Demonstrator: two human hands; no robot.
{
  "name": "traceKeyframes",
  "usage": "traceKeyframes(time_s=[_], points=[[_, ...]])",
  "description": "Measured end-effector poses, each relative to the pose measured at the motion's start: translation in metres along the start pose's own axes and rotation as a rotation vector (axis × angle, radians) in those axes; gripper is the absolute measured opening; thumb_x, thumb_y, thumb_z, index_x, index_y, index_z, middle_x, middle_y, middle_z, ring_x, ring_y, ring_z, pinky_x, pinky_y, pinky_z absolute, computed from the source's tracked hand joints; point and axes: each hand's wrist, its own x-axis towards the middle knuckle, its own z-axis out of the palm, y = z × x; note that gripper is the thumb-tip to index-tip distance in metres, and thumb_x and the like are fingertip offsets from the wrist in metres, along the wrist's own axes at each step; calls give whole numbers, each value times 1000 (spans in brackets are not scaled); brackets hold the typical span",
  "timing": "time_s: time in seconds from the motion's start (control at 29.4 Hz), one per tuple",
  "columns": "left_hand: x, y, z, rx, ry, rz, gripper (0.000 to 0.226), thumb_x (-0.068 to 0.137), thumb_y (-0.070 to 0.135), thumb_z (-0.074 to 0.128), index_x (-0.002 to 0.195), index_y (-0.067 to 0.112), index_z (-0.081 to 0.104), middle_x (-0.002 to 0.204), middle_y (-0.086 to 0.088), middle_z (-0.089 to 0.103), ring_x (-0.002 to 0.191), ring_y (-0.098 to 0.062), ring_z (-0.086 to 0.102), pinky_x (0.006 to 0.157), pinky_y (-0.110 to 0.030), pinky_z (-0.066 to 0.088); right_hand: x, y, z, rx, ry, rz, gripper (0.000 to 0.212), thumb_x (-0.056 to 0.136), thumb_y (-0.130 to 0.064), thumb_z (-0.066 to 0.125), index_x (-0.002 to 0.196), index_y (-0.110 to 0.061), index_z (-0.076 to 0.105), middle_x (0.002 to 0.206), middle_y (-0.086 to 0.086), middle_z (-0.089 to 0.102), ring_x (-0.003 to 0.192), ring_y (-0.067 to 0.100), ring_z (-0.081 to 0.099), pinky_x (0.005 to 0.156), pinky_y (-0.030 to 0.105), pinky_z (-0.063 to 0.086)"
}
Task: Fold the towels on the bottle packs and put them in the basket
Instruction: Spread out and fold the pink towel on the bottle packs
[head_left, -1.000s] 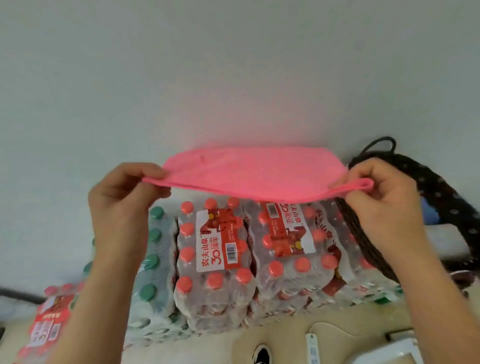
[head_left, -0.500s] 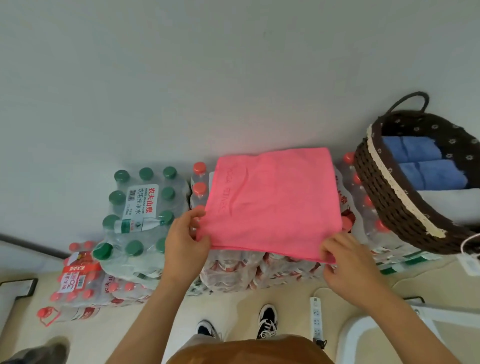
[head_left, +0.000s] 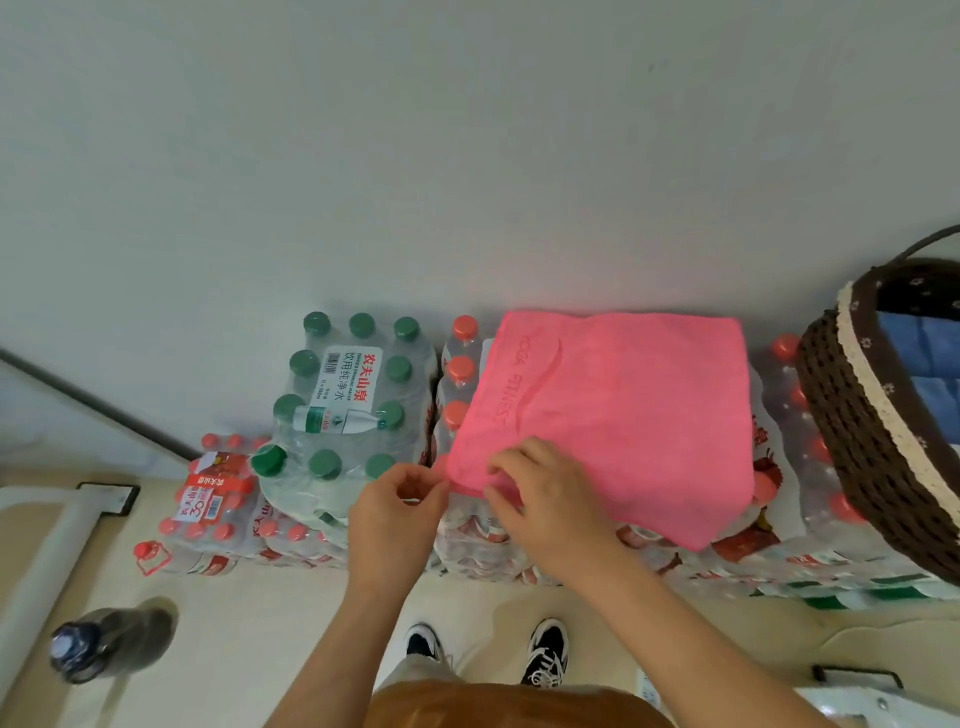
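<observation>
A pink towel (head_left: 623, 415) lies flat, folded, on the red-capped bottle packs (head_left: 779, 499) against the wall. My left hand (head_left: 397, 512) pinches the towel's near left corner. My right hand (head_left: 545, 499) rests beside it on the same near left edge, fingers curled on the cloth. A dark woven basket (head_left: 872, 447) with a cream rim stands at the right on the packs, with folded blue towels (head_left: 930, 358) inside.
A green-capped bottle pack (head_left: 348, 400) stands left of the towel, a lower red-capped pack (head_left: 218, 499) further left. A dark bottle (head_left: 104, 644) stands on the floor at the lower left. My shoes (head_left: 545, 649) are right before the packs.
The towel, held up in the air a second ago, now lies on the packs. My right hand has moved from the towel's right corner across to the left corner, next to my left hand.
</observation>
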Motion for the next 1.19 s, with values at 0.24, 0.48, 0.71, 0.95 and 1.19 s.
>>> traceKeyframes(time_s=[0.24, 0.48, 0.71, 0.95, 1.19], points=[[-6, -1, 8, -225, -3, -130, 4, 81, 20, 75, 82, 19, 71, 66, -1, 72, 66, -22, 71, 69, -44, 59, 12, -5, 15, -161, 23, -64, 14, 77, -34, 62, 80, -20, 57, 81, -5, 52, 73, 17, 49, 62, 30, 39], [-8, 3, 9, -475, 14, -234, 12, 80, 9, 76, 89, 6, 68, 71, -8, 74, 68, -24, 72, 60, -24, 56, 16, -10, 17, -141, 93, -123, 16, 84, -24, 51, 73, -17, 59, 73, -3, 51, 68, 16, 45, 61, 28, 33], [-8, 2, 10, -647, -40, -250, 17, 81, -5, 68, 95, 5, 71, 80, -14, 73, 70, -19, 67, 64, -21, 53, 15, -8, 16, -25, 108, -242, 15, 88, -16, 53, 78, -12, 62, 74, 0, 53, 69, 18, 47, 61, 29, 38], [-3, -1, 6, -831, -128, -380, 18, 83, -5, 62, 94, 1, 75, 78, -15, 68, 67, -17, 59, 66, -22, 52, 15, -4, 17, -22, 36, -306, 20, 89, -18, 50, 87, -10, 69, 78, 2, 58, 73, 21, 51, 65, 33, 45], [1, -2, 6, -637, -155, -309, 15, 85, 16, 70, 90, 2, 76, 73, -12, 68, 69, -17, 59, 71, -27, 51, 12, -3, 17, -28, -26, -326, 9, 86, -15, 58, 88, -12, 67, 78, 0, 54, 73, 19, 47, 64, 34, 43]])
